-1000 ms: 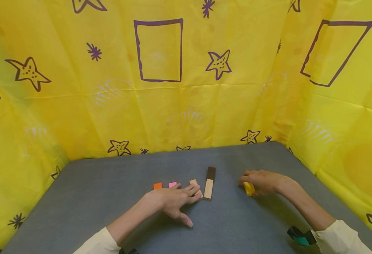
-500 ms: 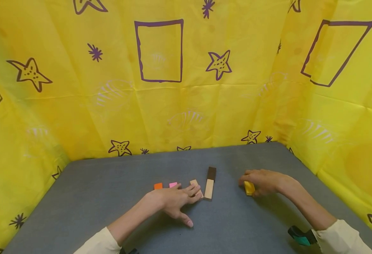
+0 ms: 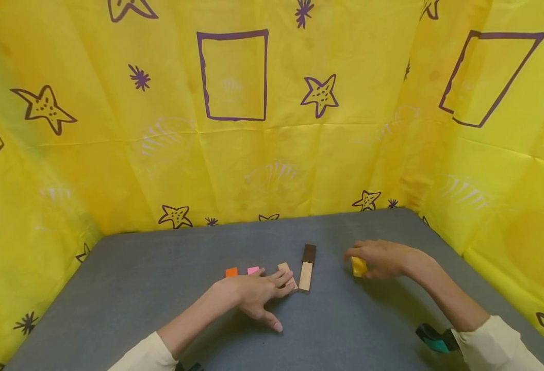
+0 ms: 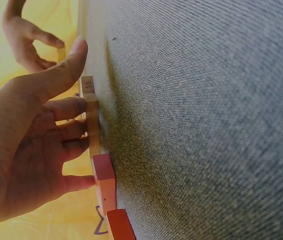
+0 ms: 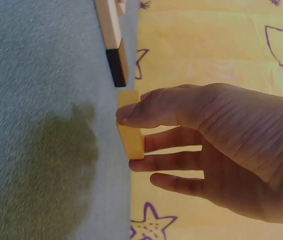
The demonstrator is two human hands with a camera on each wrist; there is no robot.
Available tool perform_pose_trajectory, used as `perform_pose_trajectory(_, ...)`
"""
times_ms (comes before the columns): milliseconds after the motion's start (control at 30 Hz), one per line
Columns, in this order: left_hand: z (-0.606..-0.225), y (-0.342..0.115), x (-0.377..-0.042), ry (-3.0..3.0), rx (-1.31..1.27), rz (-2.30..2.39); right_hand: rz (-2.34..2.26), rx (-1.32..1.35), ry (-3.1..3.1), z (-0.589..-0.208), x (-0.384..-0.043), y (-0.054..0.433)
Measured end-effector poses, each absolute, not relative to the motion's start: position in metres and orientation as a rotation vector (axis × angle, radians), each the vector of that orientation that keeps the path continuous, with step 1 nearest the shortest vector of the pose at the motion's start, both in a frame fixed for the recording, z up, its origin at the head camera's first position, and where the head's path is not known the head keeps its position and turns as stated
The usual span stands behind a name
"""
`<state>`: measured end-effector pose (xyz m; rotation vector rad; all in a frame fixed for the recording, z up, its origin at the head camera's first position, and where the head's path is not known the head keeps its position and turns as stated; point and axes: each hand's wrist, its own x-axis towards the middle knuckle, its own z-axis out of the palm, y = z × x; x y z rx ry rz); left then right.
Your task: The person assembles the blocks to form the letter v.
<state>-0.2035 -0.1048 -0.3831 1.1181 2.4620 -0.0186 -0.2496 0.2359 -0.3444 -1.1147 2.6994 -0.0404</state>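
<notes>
My right hand (image 3: pixel 385 258) pinches a yellow wooden block (image 3: pixel 358 267) between thumb and fingers, to the right of the other blocks. In the right wrist view, the thumb presses one face of the yellow block (image 5: pixel 131 140), which appears raised off the cloth. My left hand (image 3: pixel 255 294) lies palm down with spread fingers, touching a plain wooden block (image 3: pixel 283 267) and a pink block (image 3: pixel 252 270). The left wrist view shows one fingertip against the pink block (image 4: pixel 106 185). An orange block (image 3: pixel 231 272) sits left of the pink one, partly hidden by the hand.
Right of the left fingers, a light wooden block (image 3: pixel 306 276) lies end to end with a dark brown block (image 3: pixel 309 253). All rest on a grey cloth-covered table (image 3: pixel 160 273). Yellow patterned curtains (image 3: pixel 234 154) enclose its back and sides.
My right hand has shifted slightly left and away from me, carrying the yellow block with it. The left hand and the other blocks have stayed put.
</notes>
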Motion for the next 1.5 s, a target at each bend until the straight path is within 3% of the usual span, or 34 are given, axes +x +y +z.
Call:
perform_pose_trajectory(600, -0.383, -0.105, -0.204, 2.48, 1.14, -0.033, -0.04, -1.262, 2.744, -0.338, -0.275, 0.202)
perform_pose_trajectory(1500, -0.382, -0.106, -0.203, 2.482, 1.14, -0.024, -0.095, -1.255, 2.727, -0.364, -0.333, 0.163)
